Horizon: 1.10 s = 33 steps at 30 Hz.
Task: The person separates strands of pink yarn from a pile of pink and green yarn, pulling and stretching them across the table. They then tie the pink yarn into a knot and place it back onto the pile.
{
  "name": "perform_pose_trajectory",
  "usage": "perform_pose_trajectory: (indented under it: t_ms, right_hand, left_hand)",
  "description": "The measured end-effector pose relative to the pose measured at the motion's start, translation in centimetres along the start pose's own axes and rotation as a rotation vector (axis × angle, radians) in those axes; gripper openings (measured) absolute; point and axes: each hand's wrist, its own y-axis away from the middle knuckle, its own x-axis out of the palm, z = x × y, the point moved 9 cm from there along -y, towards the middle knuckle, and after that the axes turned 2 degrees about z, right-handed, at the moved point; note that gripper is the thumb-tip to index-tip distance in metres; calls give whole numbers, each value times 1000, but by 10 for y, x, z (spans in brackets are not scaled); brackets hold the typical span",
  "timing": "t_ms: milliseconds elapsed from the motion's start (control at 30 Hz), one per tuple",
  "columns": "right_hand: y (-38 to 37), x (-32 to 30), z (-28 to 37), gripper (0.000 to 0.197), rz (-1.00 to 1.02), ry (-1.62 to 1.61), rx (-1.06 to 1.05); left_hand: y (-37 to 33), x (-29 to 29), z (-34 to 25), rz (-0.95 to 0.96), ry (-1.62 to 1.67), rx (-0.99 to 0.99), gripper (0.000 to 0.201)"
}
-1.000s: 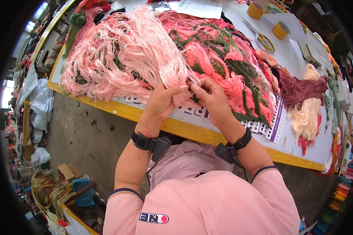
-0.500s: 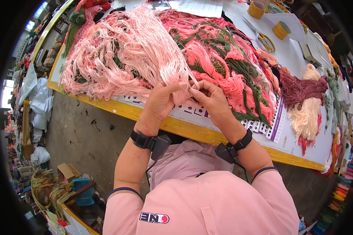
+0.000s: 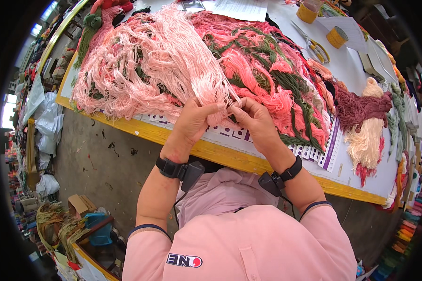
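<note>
A thick skein of pale pink embroidery thread (image 3: pixel 183 51) runs down across the thread heap to the table's front edge. My left hand (image 3: pixel 194 117) is closed around the left side of its lower end, thumb lying over the strands. With thumb and forefinger, my right hand (image 3: pixel 251 116) pinches a few strands at the skein's right side. Fingertips of both hands are close together, and the strands between them are partly hidden. Under and beside the skein lie coral pink threads (image 3: pixel 248 72) mixed with dark green threads (image 3: pixel 288 82).
The white table has a yellow front edge (image 3: pixel 211 152). Punched white-and-purple cards (image 3: pixel 330 150) stick out under the heap. Yellow-handled scissors (image 3: pixel 318 49), a yellow tape roll (image 3: pixel 336 36) and papers (image 3: pixel 239 8) lie farther back. Maroon thread (image 3: pixel 365 108) and cream thread (image 3: pixel 365 140) hang at the right.
My right hand has shifted very slightly to the right, with the pinched strands following. My left hand holds nearly the same place on the skein.
</note>
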Motion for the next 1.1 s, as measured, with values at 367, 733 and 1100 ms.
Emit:
perform_pose_trajectory:
  t_ms: [367, 733, 1100]
  right_hand:
    - [0, 4, 4, 12, 32, -53, -9]
    - [-1, 0, -1, 10, -10, -121, 55]
    - [-9, -2, -1, 10, -57, -97, 83]
  left_hand:
    - [3, 9, -4, 17, 67, 1, 28]
    - [2, 3, -2, -19, -5, 10, 28]
    - [3, 9, 0, 3, -108, -8, 30]
